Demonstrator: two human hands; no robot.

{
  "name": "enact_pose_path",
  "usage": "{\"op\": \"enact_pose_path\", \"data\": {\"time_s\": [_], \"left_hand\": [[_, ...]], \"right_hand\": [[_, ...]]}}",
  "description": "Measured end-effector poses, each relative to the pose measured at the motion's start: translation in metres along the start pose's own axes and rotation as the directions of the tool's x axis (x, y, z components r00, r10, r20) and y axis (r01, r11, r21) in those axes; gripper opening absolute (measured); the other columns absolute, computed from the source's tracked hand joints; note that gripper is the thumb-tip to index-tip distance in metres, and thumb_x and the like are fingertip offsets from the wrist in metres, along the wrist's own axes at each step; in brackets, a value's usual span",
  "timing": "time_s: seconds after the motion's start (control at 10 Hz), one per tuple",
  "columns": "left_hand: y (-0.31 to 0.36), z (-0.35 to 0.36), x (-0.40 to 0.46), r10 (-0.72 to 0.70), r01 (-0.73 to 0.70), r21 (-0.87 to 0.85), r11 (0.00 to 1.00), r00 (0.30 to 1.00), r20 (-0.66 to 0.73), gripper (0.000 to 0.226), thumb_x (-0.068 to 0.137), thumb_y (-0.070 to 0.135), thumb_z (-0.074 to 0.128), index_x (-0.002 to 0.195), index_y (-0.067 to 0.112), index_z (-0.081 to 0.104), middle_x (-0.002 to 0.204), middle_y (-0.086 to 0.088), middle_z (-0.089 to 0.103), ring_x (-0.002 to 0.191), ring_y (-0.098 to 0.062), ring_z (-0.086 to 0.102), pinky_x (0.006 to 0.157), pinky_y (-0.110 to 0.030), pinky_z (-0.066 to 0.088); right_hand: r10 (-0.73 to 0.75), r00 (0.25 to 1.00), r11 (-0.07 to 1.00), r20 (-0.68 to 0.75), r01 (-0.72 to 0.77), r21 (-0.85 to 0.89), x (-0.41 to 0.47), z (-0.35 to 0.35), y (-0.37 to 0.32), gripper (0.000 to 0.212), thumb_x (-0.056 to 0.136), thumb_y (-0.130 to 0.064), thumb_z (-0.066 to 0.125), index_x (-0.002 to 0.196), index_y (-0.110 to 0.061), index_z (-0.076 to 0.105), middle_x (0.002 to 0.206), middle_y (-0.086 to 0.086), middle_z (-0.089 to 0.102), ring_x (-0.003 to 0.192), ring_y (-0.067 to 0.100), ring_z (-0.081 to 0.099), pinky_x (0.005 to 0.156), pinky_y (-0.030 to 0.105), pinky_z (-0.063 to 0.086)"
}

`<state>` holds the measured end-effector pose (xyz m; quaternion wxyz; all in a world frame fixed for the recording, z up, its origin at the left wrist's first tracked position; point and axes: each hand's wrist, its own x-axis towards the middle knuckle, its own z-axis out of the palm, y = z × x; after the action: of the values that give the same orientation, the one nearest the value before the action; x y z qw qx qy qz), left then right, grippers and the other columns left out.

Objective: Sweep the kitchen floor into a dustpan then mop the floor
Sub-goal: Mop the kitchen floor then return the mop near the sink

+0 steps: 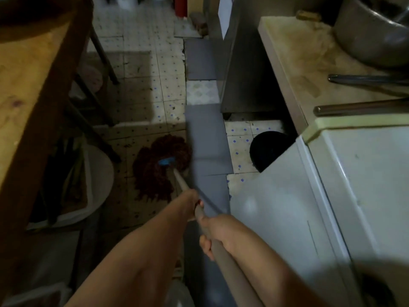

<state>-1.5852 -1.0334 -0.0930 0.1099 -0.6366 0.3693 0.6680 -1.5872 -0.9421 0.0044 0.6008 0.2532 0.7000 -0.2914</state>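
Mopping stage under way. Both hands are on the long grey-beige mop handle (pixel 212 235): left hand (pixel 191 201) is farther down the shaft, its grip wrapped round the handle; right hand (pixel 218 233) sits behind it, nearer the body, fingers also curled round the handle. Both grips are clenched on the shaft.

The dark red string mop head (pixel 159 167), with a blue plastic socket (pixel 167 161), lies spread flat on the white speckled tile floor (pixel 141 89), just beside the edge of a grey strip of flooring (pixel 207 138) that runs up the middle of the aisle.

Progress, as a judgement: no broom or dustpan in view, so sweeping appears finished or set aside. The tiles ahead of the mop head carry many dark specks and smudges; I cannot tell whether these are dirt or pattern. Most of the visible aisle lies beyond the mop, so mopping looks far from complete.

Surroundings: a wooden bench (pixel 28 85) on the left with a white round tub (pixel 97 185) beneath it; a white appliance (pixel 332 196) and a steel bench (pixel 298 58) carrying a large metal pot (pixel 371 32) on the right.
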Motion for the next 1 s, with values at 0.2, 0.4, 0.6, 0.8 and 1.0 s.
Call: {"op": "enact_pose_path", "data": {"time_s": [0.2,0.4,0.6,0.8,1.0], "left_hand": [[0.073,-0.036,0.036,0.030,-0.031,0.050,0.998,0.999,0.017,0.031,0.102,0.010,0.037,0.074,0.000,0.045,0.062,-0.007,0.043,0.050,-0.019,0.039,0.030,-0.017,0.030],[0.117,-0.051,0.042,0.053,-0.058,0.072,0.996,0.997,0.060,0.025,0.102,0.008,0.034,0.093,-0.007,0.052,0.068,-0.007,0.042,0.055,-0.016,0.039,0.042,-0.024,0.036],[0.159,-0.056,0.040,0.109,-0.109,-0.050,0.993,0.994,0.004,0.039,0.100,0.004,0.031,0.134,-0.014,0.038,0.133,-0.032,0.047,0.058,-0.022,0.038,0.057,-0.026,0.042],[0.210,-0.079,0.070,0.066,-0.075,-0.113,0.991,0.994,-0.081,0.022,0.100,0.008,0.035,0.083,0.001,0.047,0.066,-0.006,0.034,0.052,-0.017,0.031,0.048,-0.022,0.028],[0.255,-0.107,0.094,0.036,-0.077,-0.186,0.980,0.977,-0.211,0.025,0.103,0.008,0.028,0.083,0.004,0.042,0.070,-0.006,0.036,0.058,-0.016,0.034,0.043,-0.019,0.033]], "right_hand": [[-0.003,0.999,0.998,0.033,0.005,-0.056,-0.005,0.050,-0.075,0.023,0.094,-0.032,0.055,0.102,-0.011,0.054,0.077,0.007,0.050,0.049,0.012,0.042,0.032,0.012,0.035],[-0.009,0.998,0.996,0.068,0.015,-0.092,-0.011,0.061,-0.120,0.018,0.096,-0.029,0.052,0.091,-0.012,0.051,0.080,0.007,0.048,0.051,0.012,0.041,0.032,0.011,0.034],[-0.036,0.993,0.994,0.116,0.047,-0.102,-0.010,0.061,-0.162,0.020,0.096,-0.024,0.052,0.083,-0.010,0.046,0.070,0.007,0.045,0.044,0.010,0.040,0.032,0.010,0.035],[-0.014,0.983,0.972,0.182,0.056,-0.227,0.001,0.084,-0.227,0.018,0.096,-0.026,0.052,0.087,-0.010,0.048,0.069,0.005,0.045,0.047,0.010,0.040,0.033,0.012,0.035],[-0.094,0.955,0.910,0.280,0.196,-0.365,0.015,0.108,-0.282,0.032,0.100,-0.031,0.042,0.075,-0.012,0.042,0.066,0.002,0.042,0.050,0.009,0.039,0.043,0.017,0.035]]}}
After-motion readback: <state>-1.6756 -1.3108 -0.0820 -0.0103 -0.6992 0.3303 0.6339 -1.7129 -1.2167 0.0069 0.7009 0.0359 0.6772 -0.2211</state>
